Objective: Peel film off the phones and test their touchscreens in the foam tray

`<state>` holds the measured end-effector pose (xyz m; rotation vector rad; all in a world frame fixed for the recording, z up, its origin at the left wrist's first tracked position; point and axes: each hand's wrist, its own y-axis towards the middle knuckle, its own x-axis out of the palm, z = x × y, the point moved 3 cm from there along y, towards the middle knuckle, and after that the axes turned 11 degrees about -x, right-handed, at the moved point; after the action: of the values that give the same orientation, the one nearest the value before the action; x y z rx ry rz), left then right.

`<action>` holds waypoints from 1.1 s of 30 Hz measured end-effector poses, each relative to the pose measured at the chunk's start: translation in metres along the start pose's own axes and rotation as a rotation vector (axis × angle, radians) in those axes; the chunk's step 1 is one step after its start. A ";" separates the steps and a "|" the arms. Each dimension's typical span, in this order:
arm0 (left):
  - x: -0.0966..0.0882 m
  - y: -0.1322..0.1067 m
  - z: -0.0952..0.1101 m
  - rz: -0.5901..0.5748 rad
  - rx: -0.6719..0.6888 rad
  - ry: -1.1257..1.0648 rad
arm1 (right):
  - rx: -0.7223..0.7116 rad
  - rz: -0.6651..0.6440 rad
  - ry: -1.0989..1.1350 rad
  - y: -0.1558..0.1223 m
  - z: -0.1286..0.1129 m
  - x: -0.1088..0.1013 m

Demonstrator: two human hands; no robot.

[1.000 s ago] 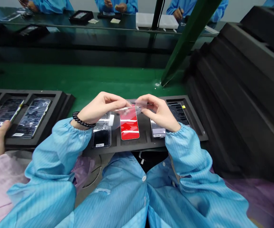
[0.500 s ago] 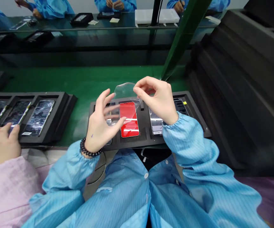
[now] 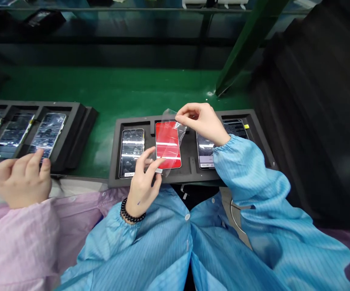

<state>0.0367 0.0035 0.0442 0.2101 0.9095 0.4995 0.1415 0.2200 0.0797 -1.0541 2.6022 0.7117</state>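
A phone with a bright red screen [image 3: 168, 141] lies face up in the middle slot of a black foam tray [image 3: 190, 177]. A thin clear plastic film [image 3: 169, 115] slants over this phone. My right hand [image 3: 203, 121] pinches the film's upper corner between thumb and fingertips. At the lower left of the red phone, my left hand [image 3: 144, 182] has its fingers closed on the film's other end, near a small white label [image 3: 159, 171]. In the tray's left slot lies a phone with a dark screen [image 3: 131, 151]. Another phone [image 3: 204, 151] lies on the right, partly behind my right hand.
A co-worker's hand [image 3: 23, 178] in a pink sleeve is beside a second black tray [image 3: 72, 133] of film-covered phones on the left. A green post [image 3: 238, 48] rises behind my tray. Dark stacked trays [image 3: 302, 121] stand on the right.
My left hand has moved down and closed on the film, which now hangs lower over the red phone. The view has tilted down. The co-worker's hand has lifted and shifted right.
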 end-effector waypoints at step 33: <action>0.024 0.019 -0.013 -0.145 0.209 0.277 | -0.041 -0.268 -0.773 0.023 0.037 0.050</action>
<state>0.0322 0.0309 0.0267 0.2663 1.2394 0.3017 0.0918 0.2248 0.0365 -0.8777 1.7629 0.8848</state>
